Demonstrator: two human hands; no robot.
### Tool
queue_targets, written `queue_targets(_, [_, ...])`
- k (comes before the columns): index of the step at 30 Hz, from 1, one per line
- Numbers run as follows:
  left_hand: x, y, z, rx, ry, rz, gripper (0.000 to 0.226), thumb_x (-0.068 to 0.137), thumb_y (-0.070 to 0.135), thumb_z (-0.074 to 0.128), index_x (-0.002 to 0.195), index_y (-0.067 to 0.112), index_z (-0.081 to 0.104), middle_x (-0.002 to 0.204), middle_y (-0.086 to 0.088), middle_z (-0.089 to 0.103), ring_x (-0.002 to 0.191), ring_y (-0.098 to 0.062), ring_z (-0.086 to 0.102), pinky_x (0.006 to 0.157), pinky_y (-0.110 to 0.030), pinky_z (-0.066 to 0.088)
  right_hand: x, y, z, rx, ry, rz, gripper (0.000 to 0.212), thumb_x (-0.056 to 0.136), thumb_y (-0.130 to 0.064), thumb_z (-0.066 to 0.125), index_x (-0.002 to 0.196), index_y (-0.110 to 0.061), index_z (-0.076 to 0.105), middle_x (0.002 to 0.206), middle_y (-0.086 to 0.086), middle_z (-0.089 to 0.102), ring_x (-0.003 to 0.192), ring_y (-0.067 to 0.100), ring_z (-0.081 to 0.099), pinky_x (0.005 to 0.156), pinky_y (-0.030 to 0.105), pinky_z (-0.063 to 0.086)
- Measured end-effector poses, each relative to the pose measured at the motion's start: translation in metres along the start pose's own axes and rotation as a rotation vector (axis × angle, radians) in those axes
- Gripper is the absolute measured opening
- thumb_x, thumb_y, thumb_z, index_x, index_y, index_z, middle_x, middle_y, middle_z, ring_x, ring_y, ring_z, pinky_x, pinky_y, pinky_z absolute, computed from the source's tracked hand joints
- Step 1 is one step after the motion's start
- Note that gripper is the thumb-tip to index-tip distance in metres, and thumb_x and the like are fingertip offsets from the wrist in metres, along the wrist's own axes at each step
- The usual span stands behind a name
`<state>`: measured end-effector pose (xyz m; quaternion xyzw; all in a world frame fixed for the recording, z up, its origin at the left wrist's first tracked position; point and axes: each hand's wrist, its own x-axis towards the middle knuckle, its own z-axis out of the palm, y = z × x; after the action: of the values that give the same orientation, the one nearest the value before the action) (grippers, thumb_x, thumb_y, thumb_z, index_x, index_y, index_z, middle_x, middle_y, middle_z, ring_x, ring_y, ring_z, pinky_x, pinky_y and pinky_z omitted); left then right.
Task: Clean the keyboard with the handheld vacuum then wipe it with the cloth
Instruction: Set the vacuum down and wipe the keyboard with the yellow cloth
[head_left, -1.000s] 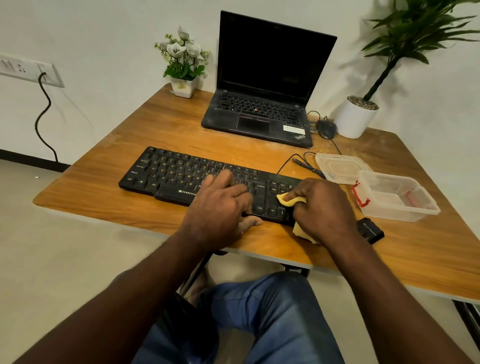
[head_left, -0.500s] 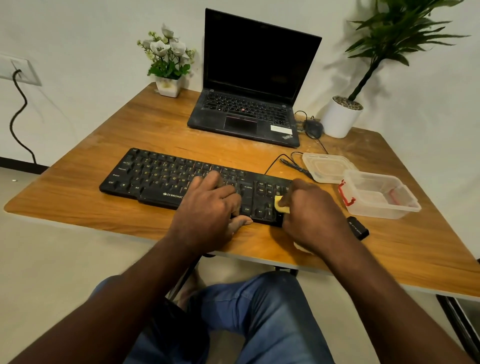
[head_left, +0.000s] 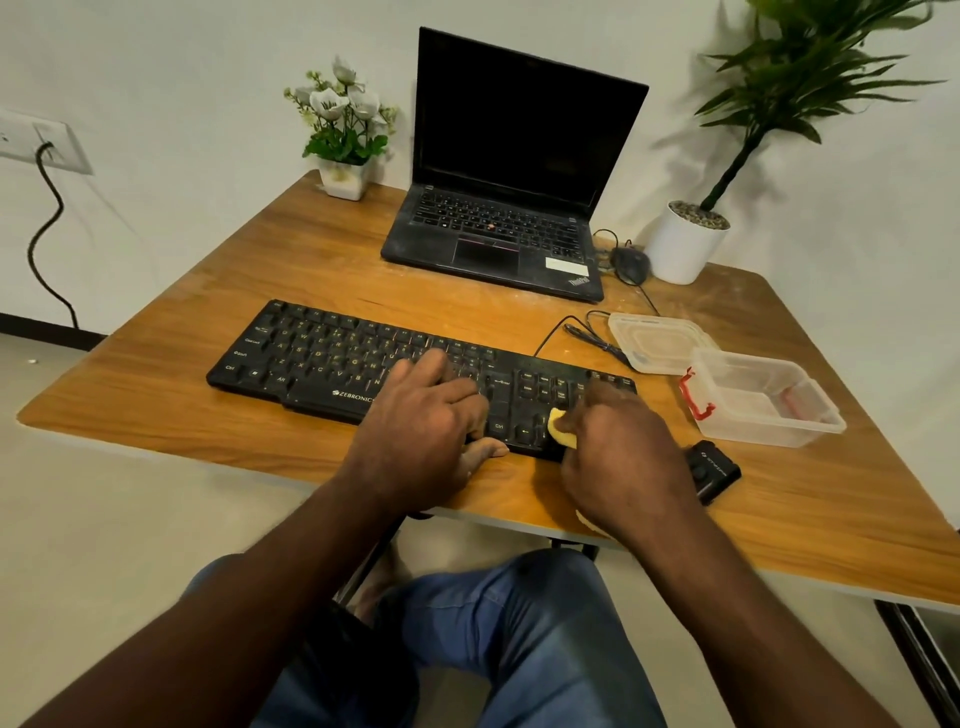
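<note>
Keyboard (head_left: 322, 358), black full-size Zebronics, sits at the near-middle of the table (head_left: 208, 415), close to the front edge. Left hand (head_left: 421, 441) lies on the mid keys with fingers relaxed and gripping nothing, thumb on the wood in front. Right hand (head_left: 618, 457) is clenched around a yellow cloth (head_left: 561, 428) and presses it on the arrow-key end, hiding the number pad.

Just right of it are a clear plastic box (head_left: 763, 400) with a red clip, its lid (head_left: 657, 340), and a small black device (head_left: 714, 470) beside the right wrist. Behind it are an open laptop (head_left: 509, 208) with a dark screen, a mouse (head_left: 629, 265), a potted flower (head_left: 343, 130) and a white plant pot (head_left: 685, 241).

The long axis runs left-right, the right end slightly nearer, key legends facing the person. Its cable (head_left: 576, 327) leaves from the back right.

The tabletop is wood-grain and the wall is pale, with a wall socket (head_left: 47, 145) at left.
</note>
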<state>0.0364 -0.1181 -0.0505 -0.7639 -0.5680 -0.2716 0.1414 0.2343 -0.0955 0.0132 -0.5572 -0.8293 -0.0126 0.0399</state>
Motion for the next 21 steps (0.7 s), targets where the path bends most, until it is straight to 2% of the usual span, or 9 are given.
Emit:
queue_targets(4, [-0.001,-0.002,0.0,-0.022,-0.008,-0.005,0.034,0.08,0.058,0.072,0.077,0.025,0.067,0.081,0.01,0.061,0.089,-0.011,0.031,0.072,-0.034,0.03,0.012,0.006,0.004,0.109,0.052,0.109,0.04,0.091,-0.015,0.068,0.13,-0.023,0.072,0.138,0.003,0.061,0.128,0.021,0.053,0.103,0.033,0.048])
queue_targets(6, [0.0,-0.002,0.0,-0.017,-0.023,-0.007,0.033,0.081,0.057,0.072,0.08,0.024,0.068,0.082,0.01,0.062,0.089,-0.011,0.032,0.072,-0.034,0.03,0.017,0.005,0.008,0.167,0.096,0.148,0.041,0.091,-0.014,0.07,0.131,-0.024,0.071,0.138,0.004,0.062,0.127,0.021,0.054,0.103,0.033,0.048])
queue_targets(13, [0.001,-0.001,0.0,-0.002,-0.013,-0.016,0.034,0.079,0.055,0.077,0.081,0.022,0.069,0.082,0.009,0.062,0.088,-0.016,0.04,0.072,-0.034,0.031,0.02,0.006,0.013,0.23,0.095,0.017,0.043,0.09,-0.007,0.066,0.129,-0.027,0.073,0.127,-0.005,0.063,0.122,0.017,0.051,0.096,0.03,0.044])
queue_targets(17, [0.001,-0.001,-0.001,-0.001,-0.019,-0.011,0.033,0.08,0.056,0.076,0.08,0.023,0.068,0.081,0.009,0.062,0.088,-0.017,0.042,0.072,-0.034,0.031,0.016,0.015,0.001,0.216,0.06,0.079,0.041,0.088,-0.01,0.07,0.124,-0.029,0.075,0.133,-0.005,0.066,0.121,0.017,0.057,0.093,0.033,0.05])
queue_targets(21, [0.0,0.0,-0.001,0.004,-0.019,-0.026,0.034,0.079,0.055,0.078,0.08,0.023,0.068,0.082,0.008,0.063,0.087,-0.017,0.042,0.072,-0.034,0.031,0.005,-0.005,0.003,0.304,0.083,-0.002,0.039,0.088,-0.009,0.068,0.121,-0.029,0.076,0.117,-0.007,0.066,0.112,0.013,0.056,0.093,0.03,0.048])
